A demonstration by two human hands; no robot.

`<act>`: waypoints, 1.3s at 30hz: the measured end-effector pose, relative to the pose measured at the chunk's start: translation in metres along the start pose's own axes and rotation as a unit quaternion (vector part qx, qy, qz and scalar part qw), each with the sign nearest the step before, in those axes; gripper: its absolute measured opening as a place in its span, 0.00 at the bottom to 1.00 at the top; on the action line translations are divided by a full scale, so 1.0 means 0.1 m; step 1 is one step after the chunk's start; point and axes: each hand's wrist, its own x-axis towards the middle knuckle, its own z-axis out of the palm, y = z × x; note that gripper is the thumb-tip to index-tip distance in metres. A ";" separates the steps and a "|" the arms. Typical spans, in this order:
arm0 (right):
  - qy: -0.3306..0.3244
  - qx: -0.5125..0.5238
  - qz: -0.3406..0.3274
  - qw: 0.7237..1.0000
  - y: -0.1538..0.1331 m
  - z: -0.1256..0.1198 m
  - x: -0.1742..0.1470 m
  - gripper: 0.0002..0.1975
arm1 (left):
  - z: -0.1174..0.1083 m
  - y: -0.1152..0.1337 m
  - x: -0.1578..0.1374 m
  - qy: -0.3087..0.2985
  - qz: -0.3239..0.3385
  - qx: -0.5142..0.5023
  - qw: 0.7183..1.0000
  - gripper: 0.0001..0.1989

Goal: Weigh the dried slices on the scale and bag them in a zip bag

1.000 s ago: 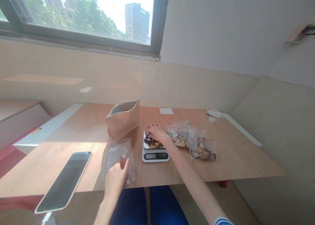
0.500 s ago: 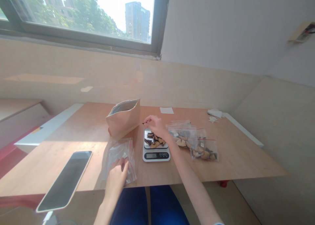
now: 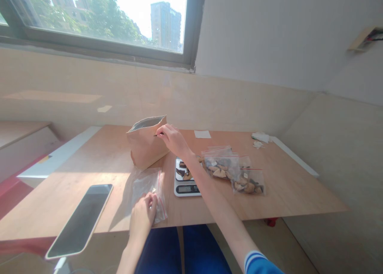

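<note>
My right hand pinches a small dark dried slice in front of the open kraft paper pouch, near its right side. Below that forearm sits a white digital kitchen scale, partly covered by the arm; its display is too blurred to read. Dark-edged, tan dried slices lie on its metal plate. On a clear zip bag with a red seal line rests my left hand, its fingers curled closed on the plastic near the table's front edge.
Several filled zip bags of dried slices lie right of the scale. A phone overhangs the front left edge, with a white cable plug at its end. White paper and a crumpled white item lie at the back.
My right hand has moved left and up from above the scale to the front of the pouch, carrying the dried slice. My left hand has stayed on the zip bag.
</note>
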 end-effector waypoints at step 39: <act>0.028 -0.018 0.018 0.999 -0.12 -0.05 0.30 0.10 | -0.08 0.29 -0.01 -0.048 -0.054 0.126 0.989 0.15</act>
